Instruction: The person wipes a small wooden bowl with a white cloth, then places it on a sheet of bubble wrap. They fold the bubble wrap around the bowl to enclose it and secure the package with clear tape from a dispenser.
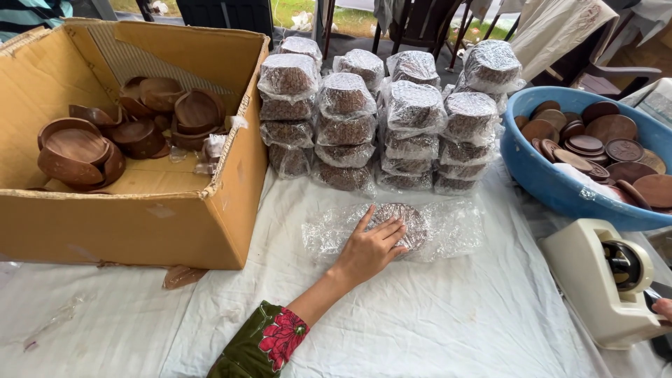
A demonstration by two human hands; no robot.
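Left hand (369, 246): spread flat, pressing a bubble-wrapped disc (400, 225).
Right hand (662, 308): fingertip only at frame edge by tape dispenser (605, 280); pose cannot tell.

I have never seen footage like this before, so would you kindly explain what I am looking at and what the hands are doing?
This is one picture from a camera worn on a person's head, looking down at a table under a white cloth. The left hand lies flat on a round brown piece on a sheet of bubble wrap. Of the right hand only a tip shows at the edge, beside a white tape dispenser; it seems to hold nothing. Behind stand stacks of wrapped bundles. A cardboard box holds wooden bowls, and a blue tub holds wooden lids.
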